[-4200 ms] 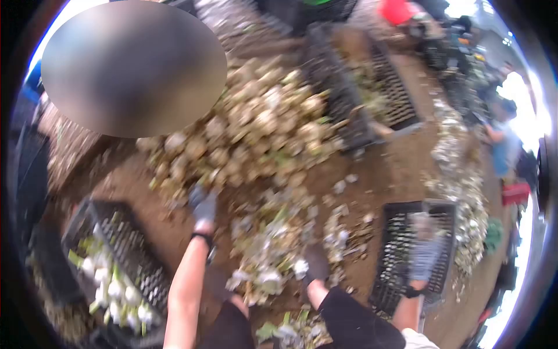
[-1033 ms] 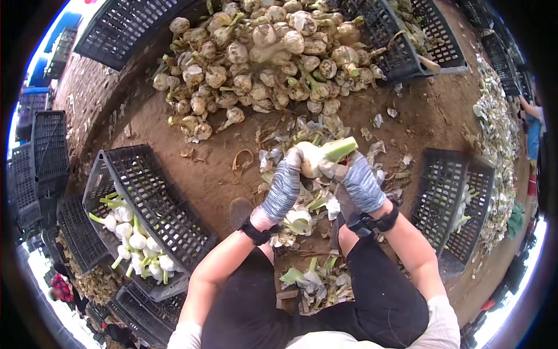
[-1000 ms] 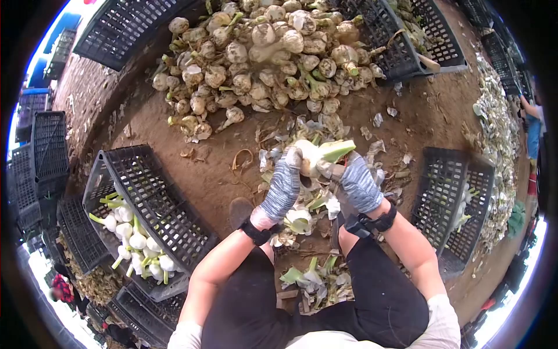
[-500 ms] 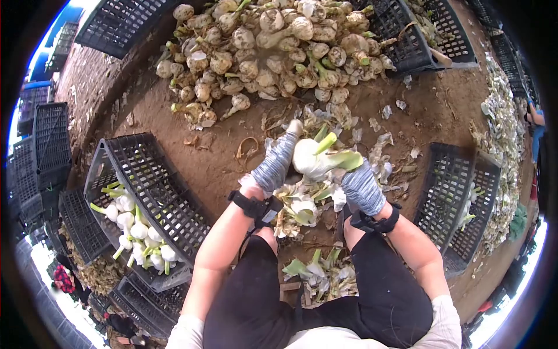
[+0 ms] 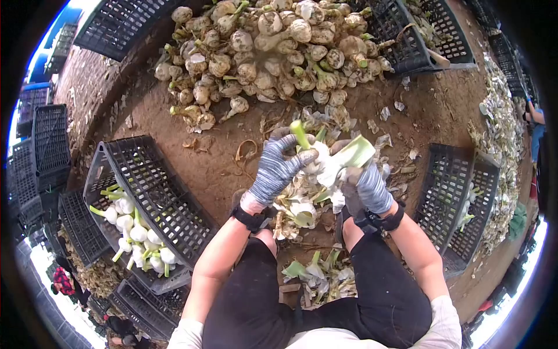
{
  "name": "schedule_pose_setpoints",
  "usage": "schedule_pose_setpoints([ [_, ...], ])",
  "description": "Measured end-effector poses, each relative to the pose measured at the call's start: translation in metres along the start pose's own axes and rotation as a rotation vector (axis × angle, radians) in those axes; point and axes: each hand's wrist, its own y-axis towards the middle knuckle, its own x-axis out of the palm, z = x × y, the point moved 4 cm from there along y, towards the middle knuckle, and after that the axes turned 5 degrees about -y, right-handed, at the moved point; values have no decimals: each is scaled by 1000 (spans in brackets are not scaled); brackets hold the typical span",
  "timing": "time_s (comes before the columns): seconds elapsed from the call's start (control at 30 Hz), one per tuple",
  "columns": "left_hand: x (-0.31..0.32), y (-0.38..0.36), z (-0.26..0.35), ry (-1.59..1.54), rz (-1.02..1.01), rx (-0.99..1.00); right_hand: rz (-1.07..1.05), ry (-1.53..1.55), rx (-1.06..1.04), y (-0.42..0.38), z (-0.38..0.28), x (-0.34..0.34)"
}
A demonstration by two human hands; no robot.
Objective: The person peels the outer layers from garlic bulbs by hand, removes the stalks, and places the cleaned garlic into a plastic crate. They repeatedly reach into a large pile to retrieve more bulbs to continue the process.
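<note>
My left hand (image 5: 278, 170), in a grey striped glove, is closed around a garlic bulb (image 5: 300, 135) whose cut green stem sticks up past the fingers. Most of the bulb is hidden behind those fingers. A wide pale-green outer leaf (image 5: 356, 152) with white skin flares away from the bulb, pinched in my gloved right hand (image 5: 373, 189). Beneath both hands, loose garlic skins (image 5: 302, 212) lie on the dirt between my shoes. More peelings (image 5: 319, 273) are scattered between my legs.
Ahead is a heap of unpeeled garlic (image 5: 256, 58). A tilted black crate (image 5: 160, 192) at my left contains cleaned white bulbs (image 5: 138, 232). Another crate (image 5: 444, 192) stands at right, and one more (image 5: 401, 35) lies beyond the heap. Skins (image 5: 500, 134) cover the ground far right.
My left fingers have moved from beside the bulb to close around it by the stem. The right hand has drawn the outer leaf away, down and to the right.
</note>
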Motion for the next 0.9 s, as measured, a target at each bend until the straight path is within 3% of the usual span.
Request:
schedule_pose_setpoints([
  [0.03, 1, 1, 13, 135, 12, 82, 44, 4, -28, 3, 0, 0],
  [0.07, 5, 0, 18, -99, 30, -48, 39, -9, -106, 7, -6, 3],
  [0.1, 6, -1, 21, -100, 31, -48, 39, -10, -105, 7, -11, 3],
  [0.17, 6, -1, 25, -121, -16, -37, 5, 293, 115, 7, -17, 4],
  [0.23, 4, -2, 27, -195, -64, -10, 64, 367, 137, 6, -11, -9],
  [0.3, 1, -1, 30, -269, -109, 20, 51, -113, -75, 7, 5, -32],
  [0.33, 1, 0, 30, -313, -187, 1, 65, 132, 175, 6, 7, -31],
  [0.37, 3, 0, 30, -357, -264, -18, 64, 131, 176, 7, 18, -35],
  [0.4, 5, 0, 22, -593, -321, -9, 30, 539, 197, 10, 38, -40],
  [0.43, 8, -2, 21, -592, -319, -1, -10, 945, 212, 15, 40, -35],
  [0.47, 8, -5, 15, -762, -191, -129, 123, 672, 239, 4, 47, -32],
  [0.5, 9, -6, 8, -928, -60, -255, -33, -3, -59, -16, 23, -17],
  [0.53, 8, -5, -7, -1046, -14, -311, -40, -7, -65, -22, 15, -16],
  [0.63, 4, 6, -54, -1384, 69, -381, -340, 1113, 518, -48, 3, -20],
  [0.67, 3, 4, -61, -1386, 69, -380, -212, 1135, 493, -51, -6, -32],
  [0.7, 1, 2, -58, -1416, 151, -408, -723, 1168, 210, -27, -38, -17],
  [0.77, 0, 0, -53, -1447, 232, -430, -84, -275, 353, -23, -32, -37],
  [0.8, 1, -1, -53, -1449, 261, -459, -347, -531, 484, -15, -33, -28],
  [0.83, 1, -2, -55, -1449, 290, -492, -335, -1054, 176, -8, -27, -22],
  [0.9, 5, -5, -54, -1547, 173, -541, -114, -883, 432, 2, -18, -17],
])
